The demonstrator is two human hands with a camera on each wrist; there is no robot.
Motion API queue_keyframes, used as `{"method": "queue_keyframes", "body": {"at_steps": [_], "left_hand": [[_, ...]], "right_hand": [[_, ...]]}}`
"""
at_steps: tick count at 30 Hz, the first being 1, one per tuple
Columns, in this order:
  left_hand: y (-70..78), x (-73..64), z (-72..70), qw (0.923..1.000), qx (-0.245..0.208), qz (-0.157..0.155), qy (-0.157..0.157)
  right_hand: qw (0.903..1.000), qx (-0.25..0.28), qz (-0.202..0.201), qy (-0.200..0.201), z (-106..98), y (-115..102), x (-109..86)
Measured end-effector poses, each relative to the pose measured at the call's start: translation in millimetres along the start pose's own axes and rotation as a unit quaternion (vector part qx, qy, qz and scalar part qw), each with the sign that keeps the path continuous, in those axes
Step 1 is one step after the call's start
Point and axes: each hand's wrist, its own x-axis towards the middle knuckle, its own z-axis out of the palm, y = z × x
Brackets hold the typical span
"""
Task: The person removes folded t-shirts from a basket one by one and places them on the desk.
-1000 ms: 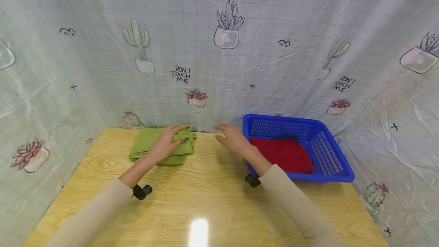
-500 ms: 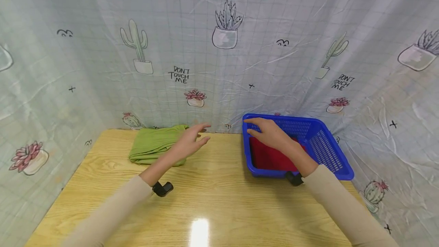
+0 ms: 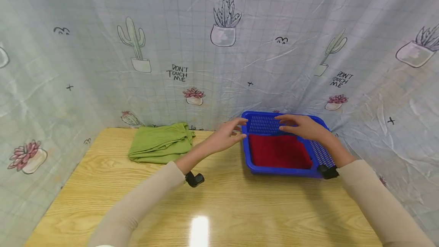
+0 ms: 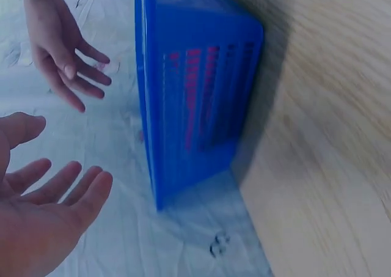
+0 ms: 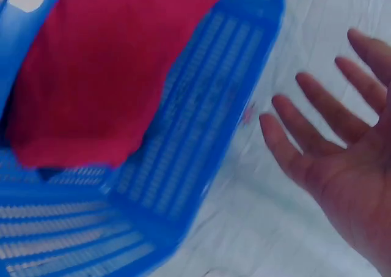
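Note:
A blue plastic basket (image 3: 249,159) stands at the right of the table, with folded red cloth (image 3: 279,151) inside it. Just left of its rim, my left hand (image 3: 224,136) is raised with fingers spread and nothing in them. My right hand (image 3: 303,127) hovers over the basket's right part, also with loose, spread fingers and holding nothing. The right wrist view shows the red cloth (image 5: 98,69) lying below and apart from my right hand (image 5: 348,142). Folded green cloth (image 3: 159,144) lies at the left rear of the table, away from both hands.
The wooden table (image 3: 192,201) ends at the back against a pale curtain (image 3: 171,41) printed with cacti. More curtain hangs at both sides. A bit of dark material (image 5: 50,173) shows under the red cloth. Black wrist cameras (image 3: 194,179) sit on both wrists.
Both hands have moved to the right. The left hand has gone from over the green cloth to beside the basket; the right hand has moved over the basket. Both cloths have stayed in place.

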Motion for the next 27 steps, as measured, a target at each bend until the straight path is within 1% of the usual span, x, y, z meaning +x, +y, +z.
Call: {"method": "queue_keyframes", "body": {"at_steps": [3, 5, 7, 9, 11, 13, 14, 16, 18, 19, 21, 24, 27], "left_hand": [[4.6, 12.5, 11.7, 0.9997, -0.015, -0.011, -0.017], [6.5, 21.8, 19.9, 0.9993, -0.026, -0.02, -0.02], [8.5, 31.6, 28.8, 0.9983, -0.047, -0.03, -0.016], [10.1, 41.1, 38.3, 0.9969, -0.068, -0.04, -0.002], [11.2, 49.9, 47.8, 0.994, -0.096, -0.049, 0.021], [11.2, 58.4, 57.2, 0.9898, -0.122, -0.056, 0.049], [11.2, 62.1, 61.8, 0.9876, -0.13, -0.062, 0.062], [10.9, 68.7, 70.3, 0.9839, -0.139, -0.074, 0.084], [11.0, 74.3, 78.1, 0.9807, -0.143, -0.089, 0.1], [12.5, 76.2, 81.7, 0.9794, -0.139, -0.099, 0.108], [16.5, 78.6, 88.0, 0.9763, -0.135, -0.12, 0.118], [22.1, 80.3, 96.1, 0.9725, -0.132, -0.144, 0.126], [24.6, 81.7, 101.8, 0.9711, -0.114, -0.164, 0.131]], "right_hand": [[0.9994, 0.027, 0.019, -0.009, -7, 22, -2.9], [0.9989, 0.026, 0.036, -0.018, -11, 36, -3.3], [0.9976, 0.02, 0.055, -0.038, -12, 48, -3.0], [0.9931, 0.041, 0.087, -0.068, -11, 59, -2.0], [0.9838, 0.073, 0.126, -0.104, -9, 68, -0.9], [0.969, 0.117, 0.171, -0.134, -5, 76, 0.9], [0.9602, 0.138, 0.193, -0.147, -2, 79, 1.9], [0.9449, 0.171, 0.228, -0.162, 5, 83, 4.4], [0.9349, 0.188, 0.25, -0.168, 12, 84, 7.3], [0.9336, 0.188, 0.255, -0.168, 15, 84, 8.9], [0.9345, 0.184, 0.256, -0.165, 19, 85, 11.2], [0.9426, 0.165, 0.245, -0.155, 22, 90, 10.6], [0.9493, 0.163, 0.231, -0.137, 22, 100, 6.0]]}}
